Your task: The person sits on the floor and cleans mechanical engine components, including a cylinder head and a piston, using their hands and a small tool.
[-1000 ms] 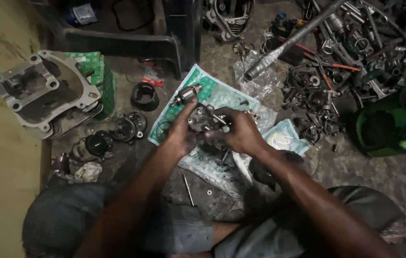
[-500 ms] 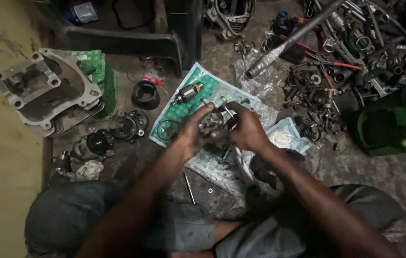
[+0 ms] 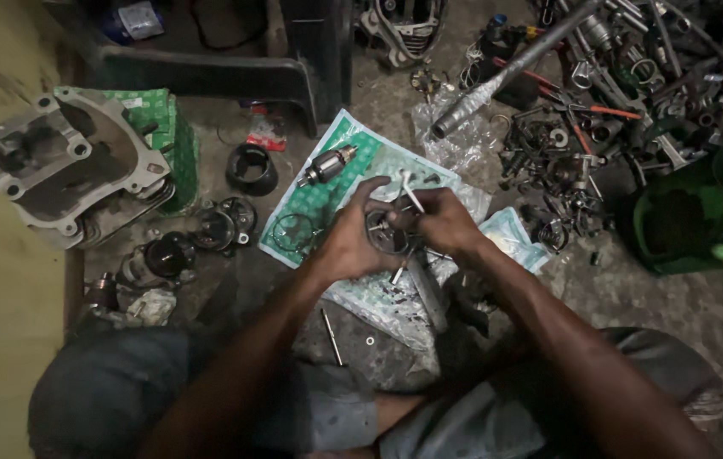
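Two hands, left hand (image 3: 346, 245) and right hand (image 3: 445, 223), were clamped together on a small metal part (image 3: 384, 231); it looked heavy, hard, greasy.

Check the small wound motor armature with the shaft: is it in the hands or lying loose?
Lying loose. The armature rests on its side on the green printed plastic sheet, apart from the left hand and right hand, which hold another small metal part.

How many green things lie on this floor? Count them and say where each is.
3, maybe more hidden in clutter: green box under the grey engine casting at left; green printed sheet beneath both hands; green bag at right.
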